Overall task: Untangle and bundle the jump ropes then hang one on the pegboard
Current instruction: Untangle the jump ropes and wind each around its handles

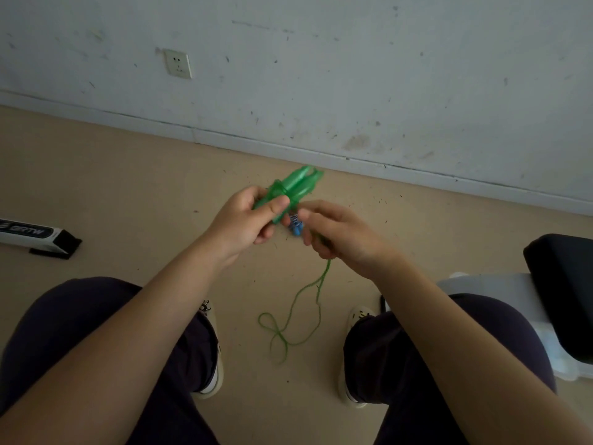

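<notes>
Beige floor (134, 175) ran beneath the seated person, whose dark-trousered knees filled the lower frame. Between the shoes, a thin green cord (300, 319) lay looped on the floor and rose to the right hand (337, 234), whose fingers were curled around it. At frame centre, the left hand (247, 216) gripped two green jump rope handles (293, 187) held side by side, tips pointing toward the wall. A small blue item (296, 226) sat between the hands; its nature could not be determined. Beyond, a scuffed white wall (353, 59) carried a socket (178, 63) at upper left.
</notes>
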### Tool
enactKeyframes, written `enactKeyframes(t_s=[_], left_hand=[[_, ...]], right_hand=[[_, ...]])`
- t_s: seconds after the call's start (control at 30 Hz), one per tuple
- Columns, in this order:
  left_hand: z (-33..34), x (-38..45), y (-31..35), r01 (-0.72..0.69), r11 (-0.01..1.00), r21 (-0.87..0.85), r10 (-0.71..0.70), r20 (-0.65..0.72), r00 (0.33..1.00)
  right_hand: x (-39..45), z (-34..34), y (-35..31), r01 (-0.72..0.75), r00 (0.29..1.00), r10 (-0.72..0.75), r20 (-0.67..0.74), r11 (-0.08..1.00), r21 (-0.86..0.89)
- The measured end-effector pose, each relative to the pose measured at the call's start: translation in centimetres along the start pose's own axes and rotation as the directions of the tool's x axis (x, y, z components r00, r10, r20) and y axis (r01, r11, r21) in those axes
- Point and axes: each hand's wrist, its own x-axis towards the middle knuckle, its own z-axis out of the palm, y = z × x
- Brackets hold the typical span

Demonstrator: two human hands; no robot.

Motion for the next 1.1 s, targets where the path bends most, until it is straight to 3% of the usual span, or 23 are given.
enactKeyframes(t_s=[0.13, 0.33, 0.47, 0.53, 0.63, 0.77, 0.93, 1.1], left_hand=[[-0.3, 0.4, -0.3, -0.002, 0.997, 0.079, 0.012, -0.136, 0.991], [-1.0, 0.9, -0.5, 0.008, 0.990, 0.141, 0.035, -0.301, 0.953], [-1.6, 1.2, -1.0, 0.066, 0.968, 0.241, 0.018, -0.330, 0.944], [-1.8, 1.2, -1.1, 0.109, 0.957, 0.268, -0.034, -0.271, 0.962], [-2.0, 0.8, -0.9, 0.139, 0.943, 0.303, -0.147, 0.004, 0.989], [-1.2, -0.1, -0.3, 0.115, 0.953, 0.280, -0.209, 0.335, 0.919], [-0.5, -0.6, -0.1, 0.052, 0.951, 0.304, -0.187, 0.432, 0.882], [-0.4, -0.8, -0.2, 0.000, 0.945, 0.328, -0.151, 0.433, 0.889]], right_hand=[[0.3, 0.9, 0.8, 0.011, 0.996, -0.034, -0.078, 0.960, -0.280], [0.1, 1.9, 0.9, 0.066, 0.996, -0.091, -0.010, 0.796, -0.602], [-0.2, 2.2, 0.3, 0.233, 0.955, -0.295, 0.029, 0.686, -0.690], [-0.1, 1.8, -0.2, 0.285, 0.911, -0.411, -0.011, 0.650, -0.704], [0.2, 0.5, -0.7, 0.327, 0.850, -0.522, -0.069, 0.627, -0.707], [0.2, -0.7, -0.9, 0.262, 0.901, -0.405, -0.154, 0.793, -0.550], [0.2, -0.9, -0.3, 0.039, 0.989, -0.080, -0.128, 0.953, -0.300], [0.3, -1.1, 0.0, -0.025, 0.988, -0.006, -0.156, 0.980, -0.195]])
